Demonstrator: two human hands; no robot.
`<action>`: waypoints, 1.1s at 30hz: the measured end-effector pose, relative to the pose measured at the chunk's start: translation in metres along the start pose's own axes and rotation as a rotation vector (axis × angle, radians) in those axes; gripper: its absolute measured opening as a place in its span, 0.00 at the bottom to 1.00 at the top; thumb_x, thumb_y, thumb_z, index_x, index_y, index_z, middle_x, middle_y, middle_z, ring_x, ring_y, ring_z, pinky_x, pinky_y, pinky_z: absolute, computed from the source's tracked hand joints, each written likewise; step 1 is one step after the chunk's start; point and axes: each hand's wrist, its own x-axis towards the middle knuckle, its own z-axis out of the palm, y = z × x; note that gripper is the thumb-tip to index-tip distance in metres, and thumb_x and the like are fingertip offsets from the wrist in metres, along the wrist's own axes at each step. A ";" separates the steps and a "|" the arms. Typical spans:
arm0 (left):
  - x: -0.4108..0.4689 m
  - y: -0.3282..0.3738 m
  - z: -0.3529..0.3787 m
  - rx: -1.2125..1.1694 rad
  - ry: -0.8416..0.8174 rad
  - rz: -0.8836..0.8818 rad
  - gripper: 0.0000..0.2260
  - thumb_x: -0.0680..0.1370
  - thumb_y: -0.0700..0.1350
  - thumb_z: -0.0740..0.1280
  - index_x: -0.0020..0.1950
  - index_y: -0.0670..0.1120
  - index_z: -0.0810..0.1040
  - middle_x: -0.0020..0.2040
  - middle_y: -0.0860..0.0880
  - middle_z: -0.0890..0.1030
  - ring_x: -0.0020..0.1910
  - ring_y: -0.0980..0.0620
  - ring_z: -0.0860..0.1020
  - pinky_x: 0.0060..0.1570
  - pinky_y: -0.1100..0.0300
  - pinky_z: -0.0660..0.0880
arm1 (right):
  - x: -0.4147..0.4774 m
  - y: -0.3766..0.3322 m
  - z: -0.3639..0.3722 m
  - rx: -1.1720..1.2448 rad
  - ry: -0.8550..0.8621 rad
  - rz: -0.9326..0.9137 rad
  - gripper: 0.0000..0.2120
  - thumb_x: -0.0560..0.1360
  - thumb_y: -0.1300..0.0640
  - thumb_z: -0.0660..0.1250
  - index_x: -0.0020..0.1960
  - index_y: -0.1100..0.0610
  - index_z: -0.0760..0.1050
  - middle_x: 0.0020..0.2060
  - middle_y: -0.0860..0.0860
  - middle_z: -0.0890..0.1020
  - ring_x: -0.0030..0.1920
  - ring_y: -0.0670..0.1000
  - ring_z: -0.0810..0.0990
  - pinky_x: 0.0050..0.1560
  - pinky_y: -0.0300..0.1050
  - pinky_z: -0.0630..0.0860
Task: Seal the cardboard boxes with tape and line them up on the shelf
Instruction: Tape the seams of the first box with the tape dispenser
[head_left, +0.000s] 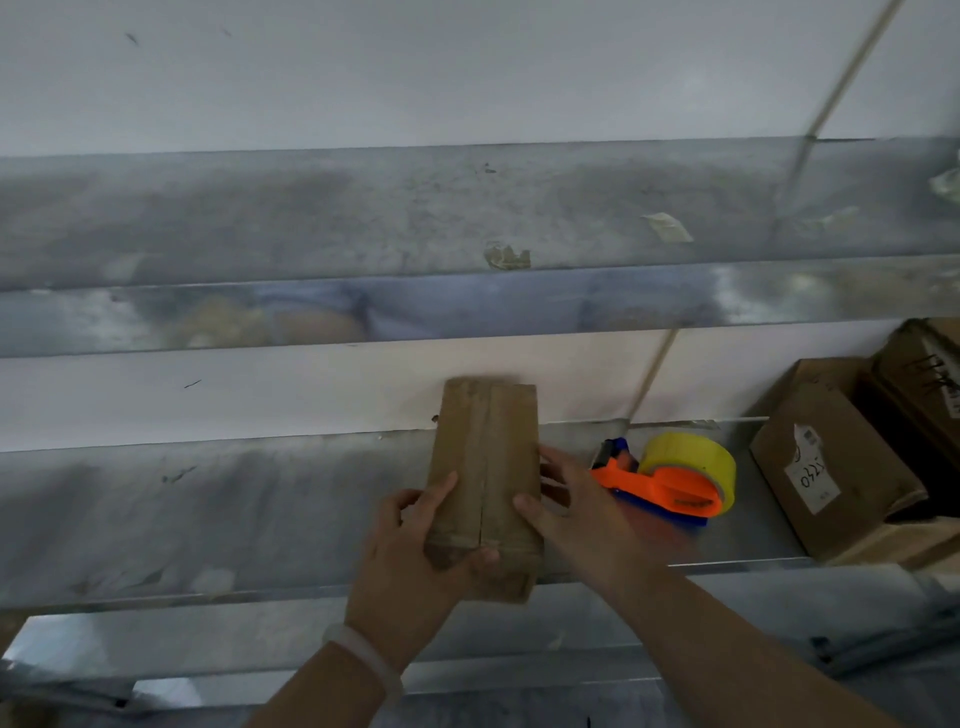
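Observation:
A small brown cardboard box (485, 467) is held lengthwise over the metal shelf (208, 519), its two top flaps meeting at a centre seam. My left hand (410, 566) grips its near left corner, thumb on top. My right hand (576, 514) holds its right side, thumb on the top flap. Just right of the box, an orange and blue tape dispenser (670, 486) with a yellow tape roll (691, 457) lies on the shelf, partly hidden by my right hand.
Larger brown cardboard boxes (836, 462) stand at the shelf's right end, one with a white label. An upper metal shelf (363, 218) carries scraps of old tape. A white wall is behind. A white bracelet circles my left wrist.

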 end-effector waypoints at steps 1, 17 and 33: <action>0.001 0.005 0.004 -0.034 0.016 -0.032 0.37 0.62 0.68 0.70 0.68 0.65 0.62 0.59 0.54 0.63 0.57 0.55 0.70 0.59 0.61 0.73 | 0.002 0.002 -0.009 -0.071 -0.001 -0.016 0.28 0.74 0.45 0.69 0.71 0.45 0.65 0.65 0.42 0.73 0.64 0.42 0.72 0.65 0.48 0.73; 0.006 0.124 0.053 -0.172 -0.100 0.280 0.14 0.75 0.57 0.65 0.61 0.61 0.76 0.55 0.63 0.75 0.55 0.64 0.75 0.54 0.72 0.70 | 0.015 0.070 -0.161 -0.561 0.138 0.137 0.20 0.76 0.45 0.67 0.66 0.46 0.71 0.60 0.46 0.78 0.59 0.47 0.76 0.64 0.45 0.71; 0.057 0.136 0.193 -1.002 -0.384 -0.801 0.06 0.81 0.44 0.63 0.51 0.45 0.78 0.42 0.48 0.85 0.44 0.49 0.82 0.46 0.54 0.78 | -0.016 0.086 -0.158 -0.324 0.139 -0.147 0.20 0.71 0.50 0.73 0.60 0.34 0.75 0.52 0.36 0.80 0.52 0.38 0.77 0.50 0.31 0.73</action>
